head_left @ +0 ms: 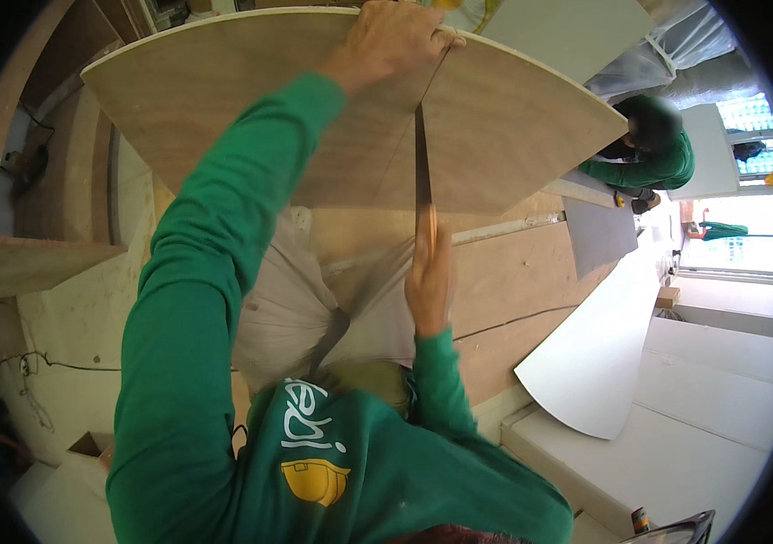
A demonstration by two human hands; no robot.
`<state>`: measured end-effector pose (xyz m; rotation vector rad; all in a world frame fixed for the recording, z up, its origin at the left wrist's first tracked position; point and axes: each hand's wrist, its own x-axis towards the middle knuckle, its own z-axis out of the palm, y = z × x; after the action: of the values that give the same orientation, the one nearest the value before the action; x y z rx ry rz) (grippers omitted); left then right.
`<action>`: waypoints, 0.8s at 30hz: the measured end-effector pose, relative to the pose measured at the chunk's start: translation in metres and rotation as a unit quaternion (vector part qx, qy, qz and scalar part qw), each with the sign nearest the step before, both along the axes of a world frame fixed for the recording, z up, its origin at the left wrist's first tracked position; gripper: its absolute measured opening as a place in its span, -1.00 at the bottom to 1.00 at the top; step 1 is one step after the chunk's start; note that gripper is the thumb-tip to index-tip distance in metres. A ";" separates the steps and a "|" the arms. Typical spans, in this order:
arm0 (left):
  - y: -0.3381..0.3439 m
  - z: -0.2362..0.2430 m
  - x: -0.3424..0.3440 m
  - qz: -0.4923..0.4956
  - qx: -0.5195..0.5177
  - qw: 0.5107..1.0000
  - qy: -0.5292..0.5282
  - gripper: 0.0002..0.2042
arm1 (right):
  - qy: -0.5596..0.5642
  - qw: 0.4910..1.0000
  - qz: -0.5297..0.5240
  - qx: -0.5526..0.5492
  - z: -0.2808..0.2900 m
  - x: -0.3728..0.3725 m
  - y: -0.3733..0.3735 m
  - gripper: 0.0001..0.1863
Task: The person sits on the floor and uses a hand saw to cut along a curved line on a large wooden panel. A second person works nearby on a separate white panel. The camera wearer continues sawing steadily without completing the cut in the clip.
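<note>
A large plywood board (286, 150) with a pale edge lies across in front of me above my knees. My left hand (393, 41) presses on its far edge, the fingers curled over it. In my right hand (429, 286) is a handsaw (423, 163), gripped by its light brown handle. The dark narrow blade points away from me across the right half of the board. A thin dark line runs from the far edge to the blade's tip, and a fainter line continues on the board's face. My right hand is slightly blurred.
A co-worker in green (654, 145) crouches at the far right. A white curved panel (590, 354) leans at the right, near white boxes (704, 390). Wooden cabinet parts (60, 172) stand left. A black cable (531, 317) crosses the brown sheet, and a grey sheet (599, 236) lies beyond.
</note>
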<state>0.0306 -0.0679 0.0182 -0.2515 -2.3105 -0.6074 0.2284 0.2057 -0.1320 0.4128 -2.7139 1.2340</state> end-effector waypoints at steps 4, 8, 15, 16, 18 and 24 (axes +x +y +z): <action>0.002 0.000 -0.001 -0.003 -0.002 1.000 -0.013 -0.58 | -0.129 0.991 -0.022 -0.001 0.034 0.077 0.043 -0.59; 0.006 -0.008 -0.001 0.006 -0.022 1.000 0.019 -0.57 | 0.039 0.999 0.015 -0.009 -0.006 -0.021 -0.005 -0.65; 0.007 0.005 0.007 -0.008 0.004 1.000 0.009 -0.59 | 0.060 0.998 -0.015 0.013 0.010 -0.102 -0.064 -0.72; 0.004 0.004 0.013 -0.004 0.008 1.000 0.008 -0.59 | 0.063 0.998 -0.010 0.003 0.012 -0.068 -0.052 -0.71; 0.000 0.001 0.009 0.000 0.001 1.000 0.010 -0.60 | 0.063 0.997 0.018 0.027 -0.006 -0.008 -0.005 -0.67; 0.005 -0.002 0.005 -0.004 0.001 1.000 0.019 -0.61 | -0.075 0.997 -0.015 -0.007 0.024 0.070 0.042 -0.62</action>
<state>0.0356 -0.0625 0.0161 -0.2683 -2.2744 -0.6029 0.2980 0.2476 -0.1076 0.2876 -2.8213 1.3273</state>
